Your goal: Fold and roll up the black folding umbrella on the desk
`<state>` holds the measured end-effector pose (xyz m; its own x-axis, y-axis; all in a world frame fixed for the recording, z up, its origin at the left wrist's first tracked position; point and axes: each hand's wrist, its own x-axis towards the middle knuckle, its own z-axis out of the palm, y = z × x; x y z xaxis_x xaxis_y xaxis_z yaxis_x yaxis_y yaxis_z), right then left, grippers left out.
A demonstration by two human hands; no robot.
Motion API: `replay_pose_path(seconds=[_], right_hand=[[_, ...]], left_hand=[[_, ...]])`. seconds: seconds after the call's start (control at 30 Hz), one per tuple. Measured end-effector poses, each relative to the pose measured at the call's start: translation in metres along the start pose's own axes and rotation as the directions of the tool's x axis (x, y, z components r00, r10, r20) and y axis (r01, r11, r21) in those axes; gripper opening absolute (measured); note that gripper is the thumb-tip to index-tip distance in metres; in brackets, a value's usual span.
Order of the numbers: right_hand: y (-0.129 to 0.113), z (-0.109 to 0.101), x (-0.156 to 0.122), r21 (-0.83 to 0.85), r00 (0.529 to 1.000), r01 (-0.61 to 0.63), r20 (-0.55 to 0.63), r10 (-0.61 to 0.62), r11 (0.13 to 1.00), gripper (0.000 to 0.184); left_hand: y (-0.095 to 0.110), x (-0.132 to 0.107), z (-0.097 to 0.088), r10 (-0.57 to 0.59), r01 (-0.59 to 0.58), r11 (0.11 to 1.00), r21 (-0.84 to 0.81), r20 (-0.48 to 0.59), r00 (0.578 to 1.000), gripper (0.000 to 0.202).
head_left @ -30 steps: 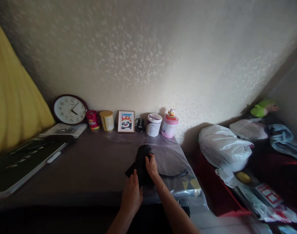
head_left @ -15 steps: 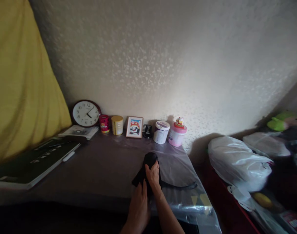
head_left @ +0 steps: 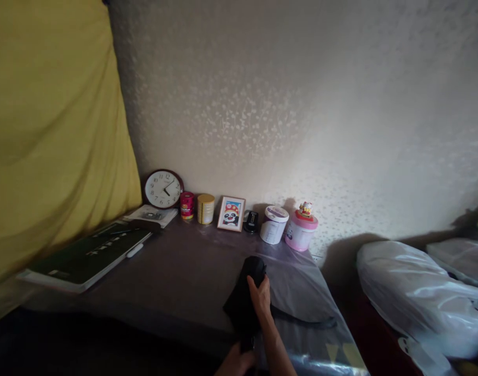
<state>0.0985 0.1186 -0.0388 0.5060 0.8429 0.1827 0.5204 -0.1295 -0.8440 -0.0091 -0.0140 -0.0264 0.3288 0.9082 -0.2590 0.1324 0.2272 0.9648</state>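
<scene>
A black folding umbrella (head_left: 242,303), its dark cloth loosely gathered with a flap spreading to the left, lies over the front of the table. My right hand (head_left: 261,296) is wrapped around the right side of the cloth near its far end. Low at the frame's bottom edge, my left hand (head_left: 239,360) is closed around the dark handle end, partly cut off and dim. A flat black strip of cloth (head_left: 307,319) stretches out on the table to the right of my right wrist.
Along the wall stand a clock (head_left: 164,189), a red can (head_left: 187,206), a yellow-lidded can (head_left: 206,210), a panda picture frame (head_left: 231,214), a small black object (head_left: 252,222), a white tub (head_left: 274,225) and a pink tub (head_left: 300,233). A green board (head_left: 101,253) lies left; white bags (head_left: 415,287) sit right.
My left hand has slid down from the cloth toward me to the handle end. My right hand stays on the cloth. The view has turned slightly left and up.
</scene>
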Motion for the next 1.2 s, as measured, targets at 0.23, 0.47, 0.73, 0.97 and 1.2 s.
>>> replay_pose_path(seconds=[0.23, 0.47, 0.73, 0.97, 1.2], right_hand=[[-0.007, -0.011, -0.014, 0.22, 0.996, -0.092, 0.002, 0.094, 0.971, 0.074], [-0.032, -0.04, -0.027, 0.451, 0.975, -0.22, 0.122, 0.184, 0.865, 0.071], [-0.047, -0.079, -0.034, 0.66, 0.892, -0.437, 0.407, 0.199, 0.611, 0.056], [-0.054, -0.083, -0.038, 0.54, 0.975, -0.204, 0.184, 0.122, 0.816, 0.074], [-0.058, -0.079, -0.048, 0.477, 0.995, -0.09, 0.069, 0.065, 0.875, 0.095]], left_hand=[[-0.02, 0.013, 0.008, -0.095, 0.1, 0.92, 0.378, -0.031, 0.995, 0.071], [-0.011, 0.0, 0.002, -0.075, 0.111, 0.93, 0.35, -0.114, 0.991, 0.068], [0.021, -0.021, 0.01, -0.053, 0.09, 0.982, -0.165, 0.214, 0.975, 0.034], [0.029, -0.017, 0.023, 0.125, -0.125, 0.99, -0.063, 0.0, 0.992, 0.036], [0.01, -0.005, 0.022, 0.089, -0.07, 0.984, 0.161, -0.116, 0.989, 0.065]])
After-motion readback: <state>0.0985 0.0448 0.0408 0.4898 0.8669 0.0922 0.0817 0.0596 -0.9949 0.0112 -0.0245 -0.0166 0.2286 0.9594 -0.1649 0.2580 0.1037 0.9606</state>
